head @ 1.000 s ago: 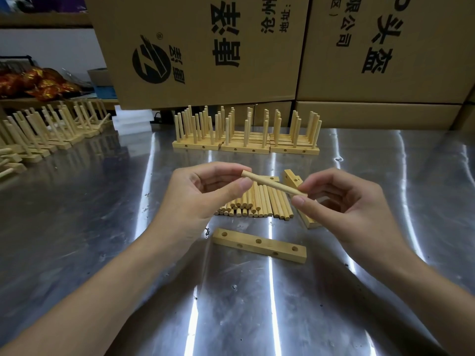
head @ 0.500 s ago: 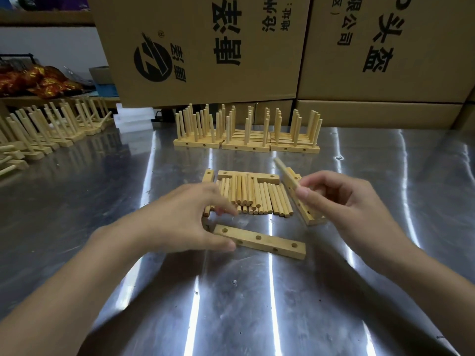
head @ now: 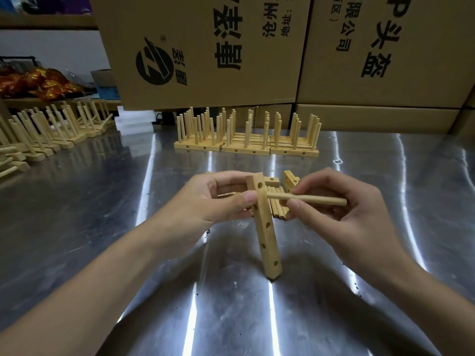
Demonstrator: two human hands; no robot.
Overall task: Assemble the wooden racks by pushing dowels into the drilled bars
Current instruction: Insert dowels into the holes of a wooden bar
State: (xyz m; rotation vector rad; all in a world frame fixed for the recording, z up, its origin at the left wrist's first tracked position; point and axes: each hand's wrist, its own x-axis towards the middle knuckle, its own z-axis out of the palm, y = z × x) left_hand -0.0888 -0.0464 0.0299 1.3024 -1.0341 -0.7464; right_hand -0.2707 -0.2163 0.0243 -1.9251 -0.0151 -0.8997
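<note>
From over the person's shoulder, in the middle of the frame, the left hand [head: 218, 201] grips the upper part of a drilled bar [head: 267, 232] between thumb and curled fingers. The bar stands nearly upright with its lower end on the steel table [head: 102, 227], so I'd say the table takes the push while the hand only steadies it. The right hand [head: 341, 217] pinches a dowel [head: 308, 199] lying level, its tip against the bar's face just below the top hole. Held low along the shaft like that, it can be aimed and driven straight (whether the tip has entered a hole, I cannot tell). Just behind the hands lie loose dowels [head: 276, 209] and a spare bar [head: 290, 179], kept within easy reach. Further up the frame, finished racks [head: 246, 140] sit in a row against the cardboard boxes [head: 205, 47], with more racks [head: 51, 129] lined up at the left edge. This bar carries no seated dowel yet, so its assembly looks barely begun.
</note>
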